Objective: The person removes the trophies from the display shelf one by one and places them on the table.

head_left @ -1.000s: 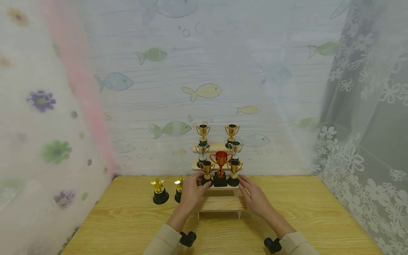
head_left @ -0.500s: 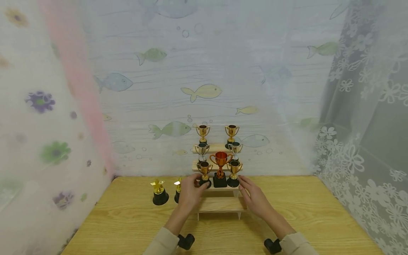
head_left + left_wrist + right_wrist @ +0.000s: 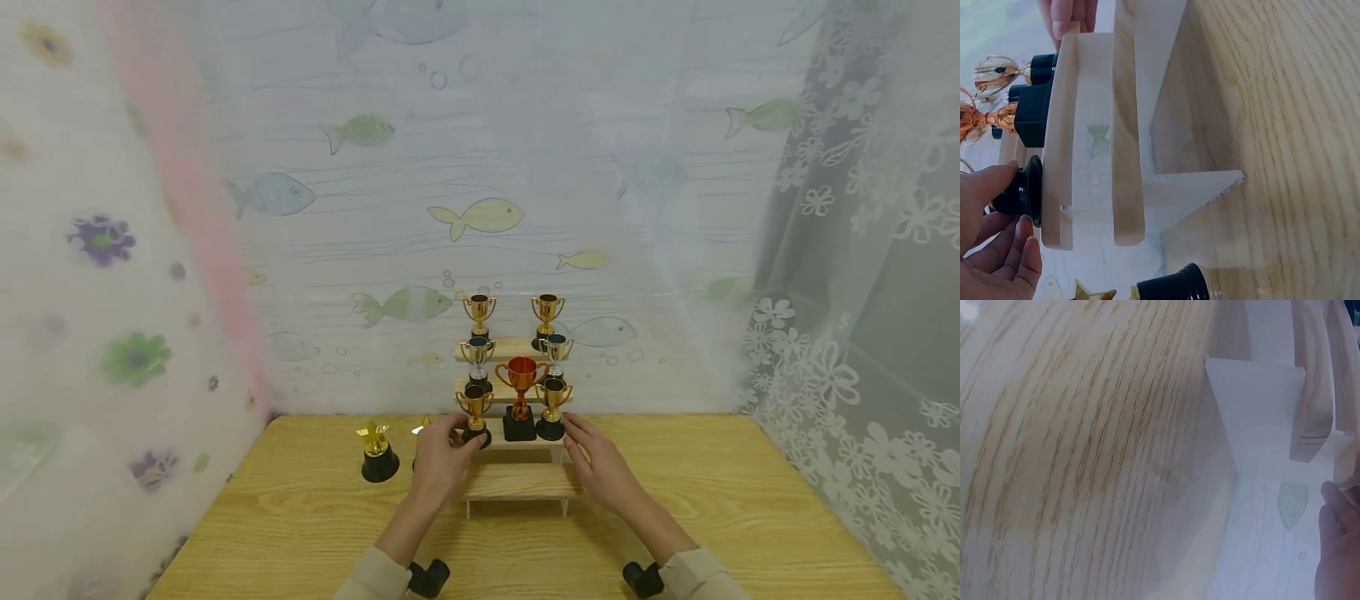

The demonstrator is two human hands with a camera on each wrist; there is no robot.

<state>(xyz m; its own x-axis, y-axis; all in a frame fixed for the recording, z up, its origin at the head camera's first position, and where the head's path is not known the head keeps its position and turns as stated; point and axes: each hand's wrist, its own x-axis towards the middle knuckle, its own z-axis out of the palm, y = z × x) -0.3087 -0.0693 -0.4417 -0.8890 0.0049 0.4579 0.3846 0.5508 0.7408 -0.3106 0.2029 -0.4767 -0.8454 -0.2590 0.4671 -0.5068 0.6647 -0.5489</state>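
My left hand [image 3: 442,457] pinches the black base of a small gold trophy cup [image 3: 475,402] at the left end of the second-lowest step of a wooden tiered stand [image 3: 517,481]. In the left wrist view, thumb and finger are on either side of that base [image 3: 1019,190], which is at the step's edge. A larger copper-coloured trophy cup [image 3: 521,379] stands mid-step, with another small gold trophy cup [image 3: 552,396] at its right. My right hand [image 3: 603,467] has its fingers extended at the step's right end; in the right wrist view its fingertips [image 3: 1333,499] appear to touch that end.
Two silver trophy cups, left [image 3: 477,354] and right [image 3: 556,352], stand one step higher. Two gold ones, left [image 3: 479,310] and right [image 3: 547,310], are on top. A star trophy [image 3: 379,454] stands on the wooden table [image 3: 300,517]; another [image 3: 422,427] is partly behind my left hand.
The small gold trophy cup in my left hand has shifted left, away from the copper-coloured one, and slightly towards me. My right hand has stayed at the step's right end.
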